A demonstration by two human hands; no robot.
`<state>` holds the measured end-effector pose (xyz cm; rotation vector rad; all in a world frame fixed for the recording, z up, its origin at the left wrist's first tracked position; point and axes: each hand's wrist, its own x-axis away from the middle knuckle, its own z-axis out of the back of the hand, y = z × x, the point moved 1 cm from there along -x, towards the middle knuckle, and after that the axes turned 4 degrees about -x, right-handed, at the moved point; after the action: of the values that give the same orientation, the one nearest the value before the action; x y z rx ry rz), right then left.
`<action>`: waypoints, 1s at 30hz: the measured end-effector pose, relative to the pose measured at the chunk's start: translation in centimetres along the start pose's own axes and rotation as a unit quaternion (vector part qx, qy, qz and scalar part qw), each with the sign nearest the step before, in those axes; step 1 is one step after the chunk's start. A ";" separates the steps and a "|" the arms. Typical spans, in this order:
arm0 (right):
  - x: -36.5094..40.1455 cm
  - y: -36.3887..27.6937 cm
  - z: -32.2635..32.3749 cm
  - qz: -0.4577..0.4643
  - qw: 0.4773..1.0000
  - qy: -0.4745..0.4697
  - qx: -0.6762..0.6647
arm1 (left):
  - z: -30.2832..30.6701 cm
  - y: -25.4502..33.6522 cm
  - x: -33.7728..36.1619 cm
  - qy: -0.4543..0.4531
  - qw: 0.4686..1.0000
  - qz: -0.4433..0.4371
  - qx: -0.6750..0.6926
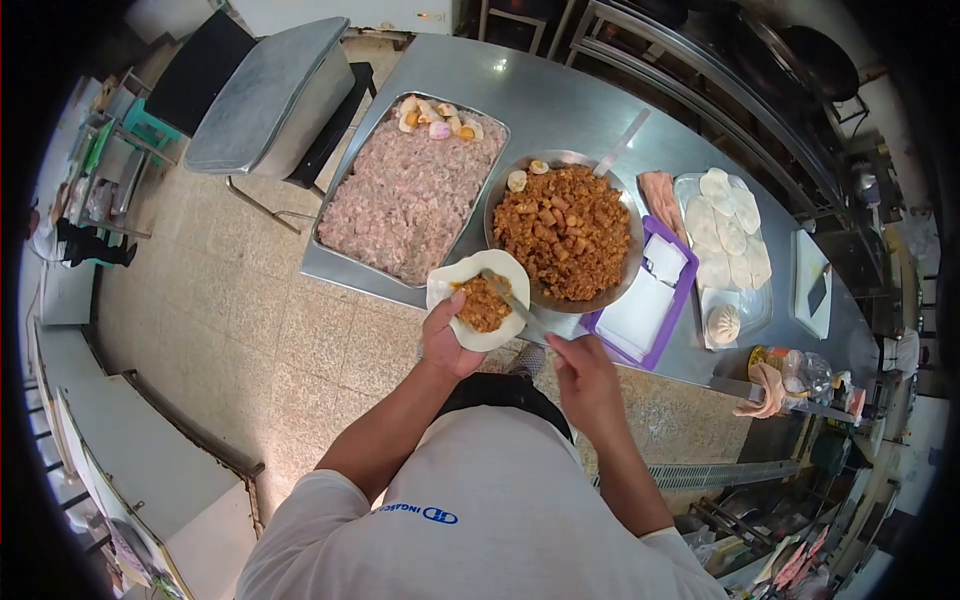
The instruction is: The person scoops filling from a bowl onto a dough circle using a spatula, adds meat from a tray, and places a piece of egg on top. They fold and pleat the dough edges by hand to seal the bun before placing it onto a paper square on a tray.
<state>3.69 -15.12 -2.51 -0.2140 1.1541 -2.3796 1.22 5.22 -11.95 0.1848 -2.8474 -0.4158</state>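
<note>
A round white dough wrapper (447, 277) rests in my left hand (449, 338), with my thumb over its edge. Brown meat filling (483, 308) lies in its middle. My right hand (583, 372) is closed on the handle of a metal spatula (518, 303), whose blade touches the filling. Just beyond, a round metal bowl (638, 258) holds brown chunky filling, two egg pieces and another utensil (622, 143). To its left, a rectangular tray (505, 128) is full of pale minced meat, with egg pieces at its far end.
Right of the bowl are a purple-rimmed tray (690, 270) with white papers, a pink cloth (660, 203), a tray of flat wrappers (712, 225), a pleated bun (723, 323), a white board with a knife (812, 285) and a bottle (768, 358). A covered metal container (265, 95) stands at upper left.
</note>
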 end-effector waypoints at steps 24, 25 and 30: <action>-4.1 7.1 2.5 0.003 0.973 -0.030 0.229 | 6.4 2.5 2.6 -0.092 0.982 0.161 -0.025; -3.8 7.2 2.2 0.007 0.976 -0.024 0.215 | 6.6 2.1 2.5 -0.087 0.983 0.160 0.002; -3.4 7.1 1.7 0.009 0.975 -0.005 0.220 | 6.7 0.3 0.5 -0.027 0.986 0.164 0.030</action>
<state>9.76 -18.42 -6.67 -0.0640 0.5930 -2.5398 -1.09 7.20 -17.99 -0.2871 -2.8702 -0.2694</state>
